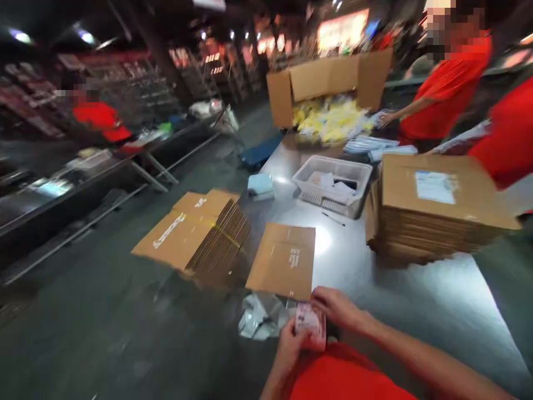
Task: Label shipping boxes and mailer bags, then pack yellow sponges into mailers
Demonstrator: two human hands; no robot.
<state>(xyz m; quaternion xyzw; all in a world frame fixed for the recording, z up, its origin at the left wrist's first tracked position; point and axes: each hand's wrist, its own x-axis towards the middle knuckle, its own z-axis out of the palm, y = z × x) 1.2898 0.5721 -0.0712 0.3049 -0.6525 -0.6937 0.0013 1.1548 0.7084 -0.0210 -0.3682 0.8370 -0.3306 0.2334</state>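
Observation:
Both my hands hold a small pink packet (310, 322) close to my body at the near edge of the metal table (416, 294). My left hand (291, 344) grips its lower left side with fingers closed. My right hand (337, 308) pinches its upper right corner. Just beyond the packet lies a flat folded cardboard box (283, 260). Crumpled clear plastic wrap (260, 316) lies to the left of my hands.
A strapped stack of flat cartons (195, 233) overhangs the table's left edge; another stack (433, 211) stands at right. A white basket (333, 183) with papers sits mid-table. An open carton (328, 91) of yellow packets is at the far end. People in red work nearby.

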